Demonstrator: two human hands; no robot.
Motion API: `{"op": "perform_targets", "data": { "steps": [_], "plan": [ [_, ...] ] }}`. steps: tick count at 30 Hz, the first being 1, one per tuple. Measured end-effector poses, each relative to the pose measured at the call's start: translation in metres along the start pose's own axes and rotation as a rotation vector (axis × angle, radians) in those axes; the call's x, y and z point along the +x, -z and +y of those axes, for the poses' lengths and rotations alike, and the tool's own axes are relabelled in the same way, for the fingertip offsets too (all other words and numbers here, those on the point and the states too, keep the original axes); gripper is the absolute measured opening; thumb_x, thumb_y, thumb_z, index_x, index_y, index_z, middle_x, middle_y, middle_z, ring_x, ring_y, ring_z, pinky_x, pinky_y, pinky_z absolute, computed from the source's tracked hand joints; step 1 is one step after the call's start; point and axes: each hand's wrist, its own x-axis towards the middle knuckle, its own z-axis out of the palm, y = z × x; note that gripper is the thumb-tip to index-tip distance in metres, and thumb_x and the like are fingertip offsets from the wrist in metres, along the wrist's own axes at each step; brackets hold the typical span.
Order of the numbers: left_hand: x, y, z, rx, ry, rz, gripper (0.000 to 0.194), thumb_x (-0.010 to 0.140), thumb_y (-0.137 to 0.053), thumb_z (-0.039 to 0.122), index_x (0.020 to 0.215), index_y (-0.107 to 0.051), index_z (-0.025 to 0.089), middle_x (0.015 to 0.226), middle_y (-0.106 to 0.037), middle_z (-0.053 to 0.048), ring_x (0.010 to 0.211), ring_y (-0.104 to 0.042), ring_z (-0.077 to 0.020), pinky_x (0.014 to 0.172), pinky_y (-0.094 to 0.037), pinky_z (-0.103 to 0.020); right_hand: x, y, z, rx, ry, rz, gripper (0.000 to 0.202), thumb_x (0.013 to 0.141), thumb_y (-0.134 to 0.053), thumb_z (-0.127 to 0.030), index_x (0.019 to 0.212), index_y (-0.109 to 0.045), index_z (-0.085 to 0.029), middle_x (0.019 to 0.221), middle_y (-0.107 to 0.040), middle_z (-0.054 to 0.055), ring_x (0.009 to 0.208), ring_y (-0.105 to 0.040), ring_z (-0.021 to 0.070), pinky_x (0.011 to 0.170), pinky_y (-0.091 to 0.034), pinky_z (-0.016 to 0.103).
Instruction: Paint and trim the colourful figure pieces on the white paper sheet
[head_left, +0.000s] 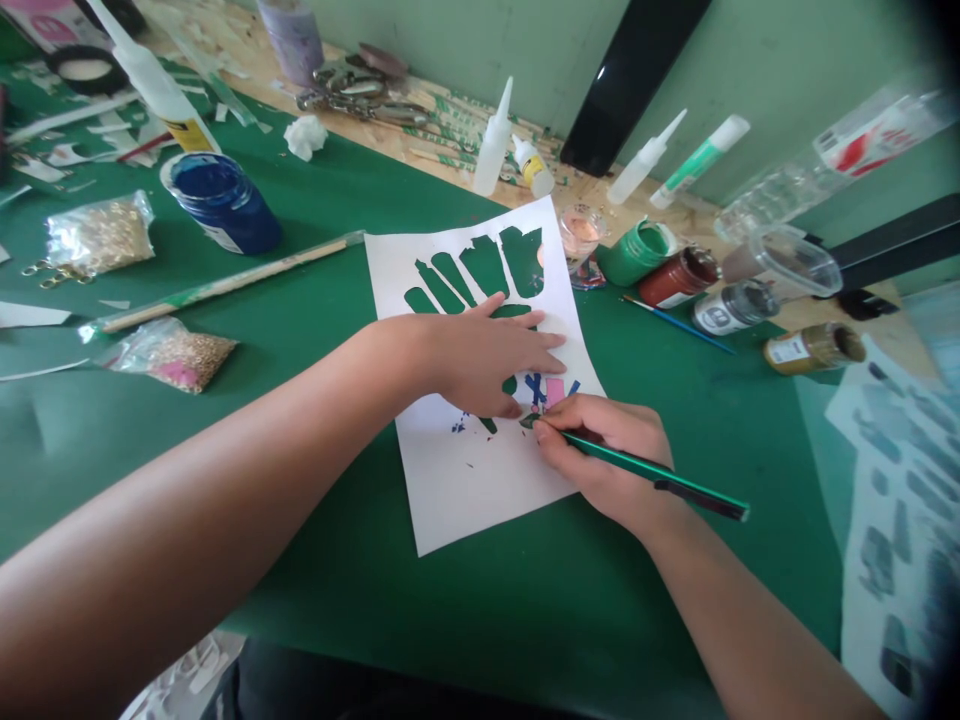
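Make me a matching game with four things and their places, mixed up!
Things
1. slim green pen-shaped tool
2. white paper sheet with cut-out shapes
3. round plastic jar of dark blue paint
4. thin blue paintbrush

Places
A. lying right of the sheet
B. under the left hand
C. standing open, left of the sheet
D. in the right hand

Pairs: 1-D, 2-B, 3-C, 4-A
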Motion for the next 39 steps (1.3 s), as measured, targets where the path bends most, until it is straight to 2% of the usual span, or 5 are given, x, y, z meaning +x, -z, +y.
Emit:
{"op": "perform_targets", "data": {
  "steps": [16, 23, 26, 32, 39],
  "plan": [
    [0.002, -0.004, -0.004, -0.096, -0.024, 0.044, 0.068, 0.085, -0.060, 0.038, 0.151, -0.044, 0.031, 0.166, -0.020, 0.003, 0.155, -0.002, -0.0302, 0.123, 0.007, -0.054, 0.001, 0.001, -0.003, -0.029, 0.054, -0.077, 0.016, 0.083, -0.064, -0.010, 0.069, -0.060, -0.018, 0.075, -0.071, 0.003, 0.064, -0.065, 0.0142, 0.056, -0.047, 0.026],
    [0.002, -0.001, -0.003, -0.036, -0.003, 0.003, 0.071, 0.088, -0.057, 0.042, 0.155, -0.037, 0.030, 0.167, -0.015, 0.005, 0.155, 0.000, -0.0295, 0.123, 0.008, -0.054, 0.001, 0.002, -0.002, -0.025, 0.048, -0.087, 0.016, 0.083, -0.064, -0.010, 0.070, -0.060, -0.019, 0.077, -0.072, 0.002, 0.063, -0.064, 0.0134, 0.056, -0.047, 0.026],
    [0.002, -0.001, -0.002, -0.023, -0.001, 0.001, 0.070, 0.088, -0.057, 0.043, 0.155, -0.036, 0.033, 0.167, -0.015, 0.006, 0.155, -0.001, -0.0282, 0.123, 0.007, -0.054, 0.001, 0.002, -0.001, -0.014, 0.048, -0.100, 0.016, 0.083, -0.064, -0.011, 0.070, -0.060, -0.019, 0.078, -0.072, 0.002, 0.063, -0.064, 0.0136, 0.056, -0.048, 0.027],
    [0.002, -0.001, -0.003, -0.028, -0.009, 0.009, 0.070, 0.088, -0.057, 0.042, 0.154, -0.038, 0.030, 0.167, -0.015, 0.005, 0.155, 0.000, -0.0307, 0.123, 0.007, -0.055, 0.000, 0.004, 0.002, -0.001, 0.064, -0.115, 0.017, 0.083, -0.066, -0.011, 0.070, -0.060, -0.021, 0.077, -0.072, 0.001, 0.068, -0.067, 0.0156, 0.059, -0.050, 0.027],
    [0.002, -0.001, -0.002, 0.012, 0.005, -0.019, 0.070, 0.090, -0.056, 0.044, 0.156, -0.034, 0.032, 0.168, -0.011, 0.006, 0.156, 0.002, -0.0266, 0.122, 0.008, -0.054, 0.001, 0.005, 0.006, 0.042, 0.090, -0.116, 0.017, 0.082, -0.068, -0.011, 0.071, -0.060, -0.021, 0.076, -0.070, 0.000, 0.069, -0.068, 0.0149, 0.061, -0.051, 0.027]
  ]
}}
